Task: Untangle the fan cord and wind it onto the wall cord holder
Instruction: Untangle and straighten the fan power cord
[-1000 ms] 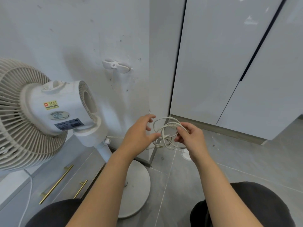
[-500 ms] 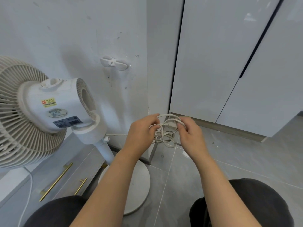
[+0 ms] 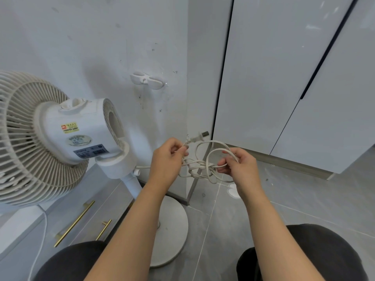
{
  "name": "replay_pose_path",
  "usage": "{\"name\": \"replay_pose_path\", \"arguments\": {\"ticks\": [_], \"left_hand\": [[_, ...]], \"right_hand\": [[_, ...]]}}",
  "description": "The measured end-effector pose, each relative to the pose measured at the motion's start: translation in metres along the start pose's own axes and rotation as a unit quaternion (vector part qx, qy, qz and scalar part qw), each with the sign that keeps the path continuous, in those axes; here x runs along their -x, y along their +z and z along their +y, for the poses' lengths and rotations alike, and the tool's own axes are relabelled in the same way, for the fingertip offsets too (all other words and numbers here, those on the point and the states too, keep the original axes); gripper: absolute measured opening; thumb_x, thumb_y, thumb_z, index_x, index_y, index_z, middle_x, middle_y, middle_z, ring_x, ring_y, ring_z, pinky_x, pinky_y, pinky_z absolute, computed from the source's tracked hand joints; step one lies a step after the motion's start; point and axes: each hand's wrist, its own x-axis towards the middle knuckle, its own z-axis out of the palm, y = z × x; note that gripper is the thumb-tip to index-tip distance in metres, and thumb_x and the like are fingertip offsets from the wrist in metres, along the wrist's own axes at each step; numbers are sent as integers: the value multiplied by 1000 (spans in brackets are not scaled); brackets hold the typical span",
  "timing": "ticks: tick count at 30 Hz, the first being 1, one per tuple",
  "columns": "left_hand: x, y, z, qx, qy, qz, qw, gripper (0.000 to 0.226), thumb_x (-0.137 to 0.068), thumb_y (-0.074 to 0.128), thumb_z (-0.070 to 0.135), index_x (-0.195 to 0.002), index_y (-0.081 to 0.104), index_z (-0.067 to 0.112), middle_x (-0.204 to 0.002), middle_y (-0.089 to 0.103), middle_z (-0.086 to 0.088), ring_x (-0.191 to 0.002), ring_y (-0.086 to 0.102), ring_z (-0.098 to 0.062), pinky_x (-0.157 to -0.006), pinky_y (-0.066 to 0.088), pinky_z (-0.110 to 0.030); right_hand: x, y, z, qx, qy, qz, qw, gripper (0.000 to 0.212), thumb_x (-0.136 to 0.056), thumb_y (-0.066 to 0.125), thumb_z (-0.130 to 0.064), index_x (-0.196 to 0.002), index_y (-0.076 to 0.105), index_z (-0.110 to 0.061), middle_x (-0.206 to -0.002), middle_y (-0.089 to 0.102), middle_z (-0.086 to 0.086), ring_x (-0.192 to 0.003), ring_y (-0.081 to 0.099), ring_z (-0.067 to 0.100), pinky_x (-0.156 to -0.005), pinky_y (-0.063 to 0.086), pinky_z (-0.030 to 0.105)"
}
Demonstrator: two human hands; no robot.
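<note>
Between the fingers [image 3: 178, 148] of both hands hangs the tangled fan cord [image 3: 199, 166]; left hand [image 3: 168, 159] pinches it just below the plug [image 3: 199, 136], right hand [image 3: 241, 165] pinches a loop.

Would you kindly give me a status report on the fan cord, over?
Left grip pinches cord near plug. Right grip holds a loop. Cord knotted between them. Wall holder bare, nothing blocking it.

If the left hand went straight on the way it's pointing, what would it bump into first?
Probably the white wall just behind it, near its corner, below the cord holder. The left hand pinches the fan cord by its plug, which would go along. Depth is unclear.
</note>
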Motion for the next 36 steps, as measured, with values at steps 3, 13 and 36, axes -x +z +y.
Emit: {"name": "replay_pose_path", "arguments": {"ticks": [3, 13, 36], "left_hand": [[-6, -2, -2, -103, -46, 7, 994, 17, -89, 58, 20, -72, 61, 17, -76, 71, 1, -72, 67, -19, -72, 55, -36], [-13, -13, 1, -230, -45, -157, 959, 25, -93, 52, 18, -112, 68, 17, -79, 63, 5, -85, 58, -14, -78, 41, -23], [-17, -14, 4, -92, -102, -117, 984, 24, -92, 56, 19, -74, 68, 10, -54, 62, 2, -34, 47, -1, -43, 38, -6]], "right_hand": [[-2, -4, -3, -28, 8, -23, 999, 30, -91, 40, 9, -82, 62, -11, -57, 61, 4, -48, 58, 14, -52, 52, 21], [-9, -3, -14, -32, 5, -24, 999, 30, -92, 44, 6, -83, 64, -14, -58, 59, 3, -44, 56, 12, -49, 51, 19], [-25, -5, -30, 113, -76, 72, 988, 32, -82, 63, -5, -113, 61, -15, -100, 61, -1, -88, 57, 7, -75, 44, 17]]}}
